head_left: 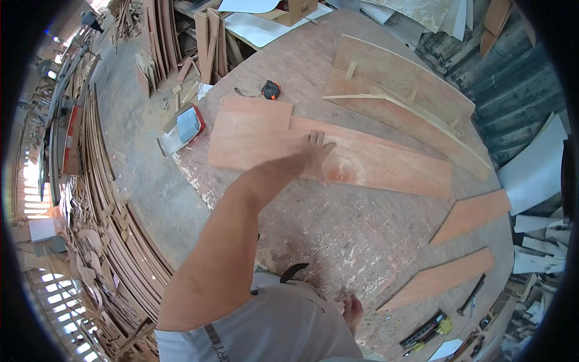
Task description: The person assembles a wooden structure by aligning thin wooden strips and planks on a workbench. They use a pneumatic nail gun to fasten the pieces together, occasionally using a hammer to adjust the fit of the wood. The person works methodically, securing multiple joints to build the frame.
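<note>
Flat now: left hand on plywood board, mid-workbench, edges clear.

Two bare hands show: the left hand lies flat on one large notched plywood board, and the right hand rests at the near edge of one round worktable. Two narrow plywood strips lie at the table's right, one angled wooden frame sits at its far side, and one tape measure lies near the board. One red-edged box sits on the floor, and one yellow-and-black tool lies at the near right edge.
</note>
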{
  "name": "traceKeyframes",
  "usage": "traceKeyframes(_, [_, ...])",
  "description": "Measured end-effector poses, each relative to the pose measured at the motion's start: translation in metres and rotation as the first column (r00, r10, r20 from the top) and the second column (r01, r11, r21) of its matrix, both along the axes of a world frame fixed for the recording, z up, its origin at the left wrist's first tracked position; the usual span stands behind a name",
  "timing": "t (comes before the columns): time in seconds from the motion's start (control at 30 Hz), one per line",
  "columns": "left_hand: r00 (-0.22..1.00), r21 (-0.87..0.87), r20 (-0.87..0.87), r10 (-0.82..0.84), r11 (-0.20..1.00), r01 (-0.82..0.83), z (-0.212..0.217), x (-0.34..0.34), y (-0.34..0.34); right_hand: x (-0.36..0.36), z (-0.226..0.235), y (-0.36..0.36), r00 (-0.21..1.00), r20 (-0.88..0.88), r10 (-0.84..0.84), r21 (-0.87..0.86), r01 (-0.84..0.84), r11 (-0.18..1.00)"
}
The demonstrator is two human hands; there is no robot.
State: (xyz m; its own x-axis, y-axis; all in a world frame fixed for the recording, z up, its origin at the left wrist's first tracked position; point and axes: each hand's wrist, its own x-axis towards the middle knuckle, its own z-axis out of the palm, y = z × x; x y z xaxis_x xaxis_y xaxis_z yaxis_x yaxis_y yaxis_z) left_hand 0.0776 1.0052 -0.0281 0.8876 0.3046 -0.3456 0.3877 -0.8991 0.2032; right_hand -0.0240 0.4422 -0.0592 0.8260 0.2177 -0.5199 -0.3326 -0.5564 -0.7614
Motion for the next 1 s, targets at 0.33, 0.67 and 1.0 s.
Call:
traceKeyframes(0.33, [0.801,0.059,0.524,0.288,0.927,-0.372,-0.050,-0.204,-0.082,0.035,-0.012,0.146,0.786,-0.617,0.037,0.220,0.127,0.967])
traceKeyframes(0.67, [0.258,-0.675,0.045,0.965,0.220,-0.704,-0.064,-0.381,-0.072,0.014,-0.014,0.201,0.725,-0.688,-0.003,0.256,0.248,0.934])
traceKeyframes(1.0, [0.578,-0.779,0.625,0.525,0.370,0.507,0.268,-0.265,-0.205,0.094,0.153,0.180,0.881,-0.458,-0.121,0.858,0.473,0.202])
